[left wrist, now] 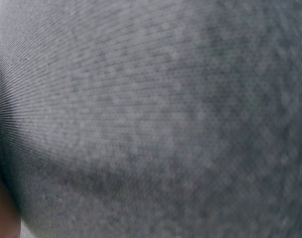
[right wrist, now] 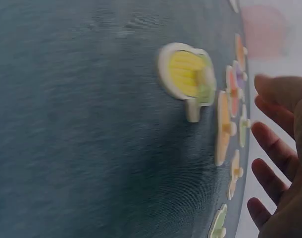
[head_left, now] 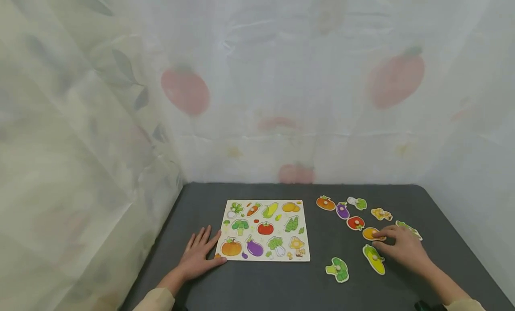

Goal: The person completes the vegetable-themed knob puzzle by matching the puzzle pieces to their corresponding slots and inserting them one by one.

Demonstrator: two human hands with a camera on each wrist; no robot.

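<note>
My left hand (head_left: 197, 253) lies spread on the dark table, its thumb and fingertips right at the left edge of a white vegetable puzzle board (head_left: 263, 260). In the head view my right hand (head_left: 404, 248) overlaps a yellow-orange knobbed puzzle piece (head_left: 369, 233). The right wrist view shows its fingers (right wrist: 272, 144) apart and loosely bent, with nothing between them. Closest to that camera lies the corn piece (right wrist: 183, 72), its knob up. The left wrist view is nearly filled by blurred grey tabletop (left wrist: 141, 109).
Right of the board lie pumpkin (head_left: 325, 203), eggplant (head_left: 342, 210), bok choy (head_left: 357, 203), tomato (head_left: 356, 223) and mushroom (head_left: 381, 214) pieces. A broccoli piece (head_left: 338, 270) sits nearer. Another green piece (head_left: 414, 230) is partly behind my right hand. Printed curtains (head_left: 297, 101) surround the table.
</note>
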